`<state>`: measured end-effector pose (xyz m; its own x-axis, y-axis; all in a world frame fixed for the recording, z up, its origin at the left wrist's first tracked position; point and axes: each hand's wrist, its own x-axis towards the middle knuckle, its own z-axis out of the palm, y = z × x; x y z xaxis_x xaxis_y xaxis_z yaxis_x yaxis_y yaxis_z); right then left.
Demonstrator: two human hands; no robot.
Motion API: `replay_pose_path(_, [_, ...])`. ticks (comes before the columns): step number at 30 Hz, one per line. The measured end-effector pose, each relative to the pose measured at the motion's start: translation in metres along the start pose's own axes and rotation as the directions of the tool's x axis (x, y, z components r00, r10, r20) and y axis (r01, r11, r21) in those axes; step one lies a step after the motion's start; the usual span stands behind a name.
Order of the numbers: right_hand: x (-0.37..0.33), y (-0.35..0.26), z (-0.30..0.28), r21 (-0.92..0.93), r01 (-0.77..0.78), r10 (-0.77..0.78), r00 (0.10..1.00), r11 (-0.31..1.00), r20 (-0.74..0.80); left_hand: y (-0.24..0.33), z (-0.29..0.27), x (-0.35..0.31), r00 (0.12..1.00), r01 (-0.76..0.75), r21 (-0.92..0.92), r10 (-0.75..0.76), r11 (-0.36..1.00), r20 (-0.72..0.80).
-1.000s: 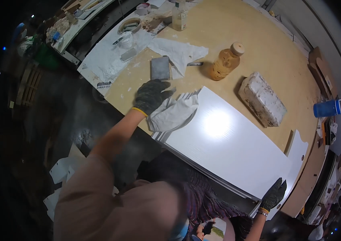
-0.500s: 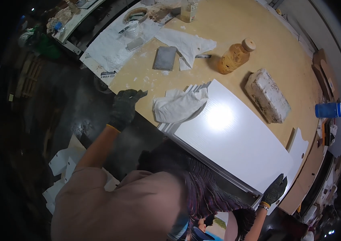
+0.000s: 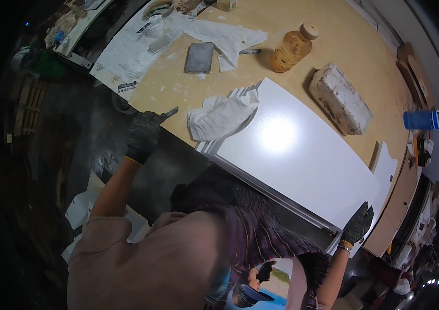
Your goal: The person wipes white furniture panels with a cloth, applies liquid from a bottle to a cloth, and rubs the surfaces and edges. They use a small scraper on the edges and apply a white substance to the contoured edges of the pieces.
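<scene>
In a dark glove, my left hand [image 3: 144, 135] is closed at the table's left corner. A short, flat grey strip, like a scraper blade [image 3: 170, 112], sticks out from its fingers; any handle is hidden. My right hand [image 3: 357, 224], also gloved, lies at the right end of a glossy white panel [image 3: 307, 165], fingers stretched out and holding nothing. That panel tops a stack of similar panels along the table's near edge. A crumpled white cloth [image 3: 222, 118] covers part of the stack's left end.
Behind the panels on the tan table [image 3: 261, 18] are a bottle of amber liquid [image 3: 292, 50], a stained white block [image 3: 339, 101] and a grey flat pad [image 3: 199, 57]. Another white cloth [image 3: 224, 39] lies near the pad. A blue container [image 3: 420, 120] stands at far right.
The view has shifted, so the table and its things sit higher and further left. My left hand stays by the table corner, the grey strip showing more plainly. My right hand remains at the panel's end.
</scene>
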<state>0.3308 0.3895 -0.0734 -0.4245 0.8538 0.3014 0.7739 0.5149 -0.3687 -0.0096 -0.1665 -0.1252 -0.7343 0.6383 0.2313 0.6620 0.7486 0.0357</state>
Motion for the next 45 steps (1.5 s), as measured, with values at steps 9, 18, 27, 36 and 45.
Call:
replay_pose_path(9, [0.001, -0.002, 0.002, 0.026, 0.019, -0.021, 0.998, 0.999, 0.056, 0.057, -0.039, 0.033, 0.938, -0.126, -0.184, 0.056, 0.975, -0.343])
replay_pose_path(18, [0.002, 0.009, 0.004, 0.021, 0.025, -0.026, 0.999, 0.999, 0.037, 0.127, -0.069, 0.074, 0.799, -0.592, -0.274, 0.508, 0.757, -0.322])
replay_pose_path(27, [-0.001, -0.009, -0.002, 0.006, 0.01, -0.01, 0.999, 1.0, 0.035, 0.134, -0.079, 0.091, 0.81, -0.579, -0.365, 0.565, 0.729, -0.157])
replay_pose_path(36, [-0.003, 0.016, 0.002, -0.155, 0.156, -0.153, 0.988, 0.976, 0.031, 0.149, -0.078, 0.093, 0.816, -0.569, -0.326, 0.568, 0.755, -0.108])
replay_pose_path(45, [0.001, -0.001, 0.001, -0.192, 0.044, -0.036, 0.998, 0.98, 0.042, 0.217, -0.052, 0.125, 0.798, -0.582, -0.331, 0.599, 0.743, -0.059])
